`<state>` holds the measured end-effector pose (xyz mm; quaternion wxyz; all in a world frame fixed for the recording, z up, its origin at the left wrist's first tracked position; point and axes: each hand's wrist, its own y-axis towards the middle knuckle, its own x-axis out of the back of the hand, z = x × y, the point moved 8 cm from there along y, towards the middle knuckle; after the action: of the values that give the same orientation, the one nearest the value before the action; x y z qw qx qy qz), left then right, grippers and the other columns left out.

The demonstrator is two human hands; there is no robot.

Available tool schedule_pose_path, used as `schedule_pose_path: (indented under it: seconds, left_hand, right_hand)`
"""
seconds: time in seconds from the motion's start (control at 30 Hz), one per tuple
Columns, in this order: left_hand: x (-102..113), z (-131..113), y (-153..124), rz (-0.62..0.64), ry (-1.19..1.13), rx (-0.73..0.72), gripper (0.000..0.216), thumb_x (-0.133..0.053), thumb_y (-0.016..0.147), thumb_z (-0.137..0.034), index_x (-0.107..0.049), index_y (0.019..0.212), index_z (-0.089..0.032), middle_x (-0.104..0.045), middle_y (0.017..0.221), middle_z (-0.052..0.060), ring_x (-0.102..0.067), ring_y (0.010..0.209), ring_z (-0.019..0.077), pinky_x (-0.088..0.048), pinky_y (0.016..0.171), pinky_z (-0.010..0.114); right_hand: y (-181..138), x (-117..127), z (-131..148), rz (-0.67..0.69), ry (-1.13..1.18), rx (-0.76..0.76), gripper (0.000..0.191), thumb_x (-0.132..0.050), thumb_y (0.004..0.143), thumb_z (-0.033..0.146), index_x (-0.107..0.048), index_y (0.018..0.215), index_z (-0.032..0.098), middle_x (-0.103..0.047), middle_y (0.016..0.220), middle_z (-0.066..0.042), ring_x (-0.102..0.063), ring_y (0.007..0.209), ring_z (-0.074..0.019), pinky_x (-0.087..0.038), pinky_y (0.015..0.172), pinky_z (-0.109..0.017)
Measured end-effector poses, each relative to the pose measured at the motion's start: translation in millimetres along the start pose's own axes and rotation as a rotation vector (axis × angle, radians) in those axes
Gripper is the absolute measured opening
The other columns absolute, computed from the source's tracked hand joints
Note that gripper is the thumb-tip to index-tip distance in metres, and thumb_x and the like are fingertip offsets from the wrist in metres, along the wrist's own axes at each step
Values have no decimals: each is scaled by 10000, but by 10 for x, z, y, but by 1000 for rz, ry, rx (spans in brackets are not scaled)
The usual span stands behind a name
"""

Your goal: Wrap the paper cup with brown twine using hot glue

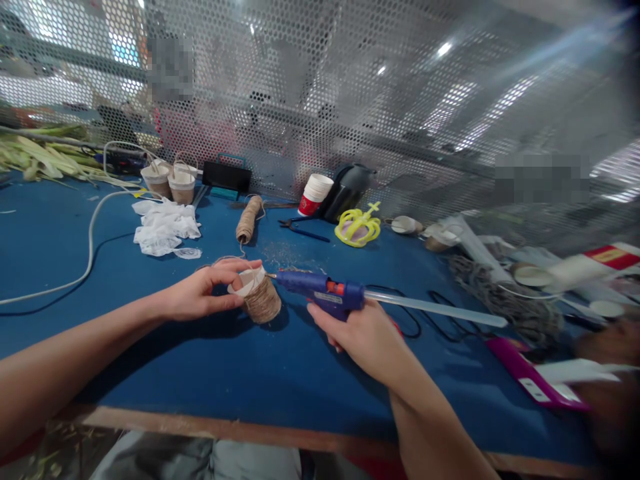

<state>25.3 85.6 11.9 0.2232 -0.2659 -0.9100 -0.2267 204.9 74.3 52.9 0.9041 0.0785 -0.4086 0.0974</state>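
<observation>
My left hand [213,290] grips a small paper cup wrapped in twine [263,301], its thumb and fingers closed at the white rim. The cup leans over on the blue table with its mouth toward that hand. My right hand [367,333] is wrapped round a blue hot glue gun [320,290]. The gun's nozzle points left and meets or nearly meets the cup's rim; I cannot tell which. A long clear glue stick [440,308] juts from the gun's back. From the cup a strand leads toward a twine roll [249,219] behind it.
White crumpled gloves [167,227], two twine-wrapped cups [182,183], pliers [303,229], stacked paper cups [315,193] and a yellow crown-shaped piece [357,227] stand toward the back. A perforated metal screen [300,87] rises behind. At right lie grey cord [520,307] and a purple object [537,377].
</observation>
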Motion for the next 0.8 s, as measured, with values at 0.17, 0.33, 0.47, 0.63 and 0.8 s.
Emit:
schedule_pose_path:
  seconds: [0.17, 0.33, 0.47, 0.63, 0.8]
  left_hand:
    - [-1, 20, -2, -8, 7, -10, 125, -544, 807, -250, -538, 715, -166, -434, 1374, 95, -367, 1267, 232, -268, 1050, 439]
    - [6, 26, 8, -15, -2, -9, 104, -552, 803, -244, -551, 730, -170, -437, 1374, 89, -355, 1278, 236, -256, 1053, 450]
    - [14, -1, 15, -20, 0, -12, 119, -555, 800, -248, -545, 714, -166, -453, 1360, 103, -368, 1270, 239, -265, 1043, 443]
    - [9, 4, 9, -20, -16, -9, 138, -550, 804, -258, -539, 701, -166, -454, 1360, 98, -374, 1264, 237, -263, 1042, 431]
    - [22, 28, 12, -46, -49, 0, 141, -542, 806, -274, -530, 715, -168, -456, 1354, 113, -389, 1250, 240, -275, 1032, 425]
  right_hand:
    - [-19, -29, -40, 28, -5, -21, 296, -537, 733, 306, -419, 476, 218, -455, 347, 50, -467, 326, -107, -398, 396, -226]
    - [-66, -49, -21, 37, -33, 31, 289, -524, 745, 311, -423, 491, 218, -466, 358, 50, -465, 332, -106, -384, 393, -229]
    - [-76, -45, 20, 44, -16, 46, 270, -531, 735, 299, -429, 499, 217, -468, 361, 50, -466, 344, -106, -382, 407, -230]
    - [-51, -65, -65, 116, 131, -89, 221, -557, 723, 344, -495, 573, 195, -465, 377, 52, -446, 338, -94, -380, 392, -220]
    - [59, -39, -170, 140, 412, -103, 228, -602, 713, 365, -572, 795, 154, -459, 415, 69, -416, 363, -78, -353, 386, -204]
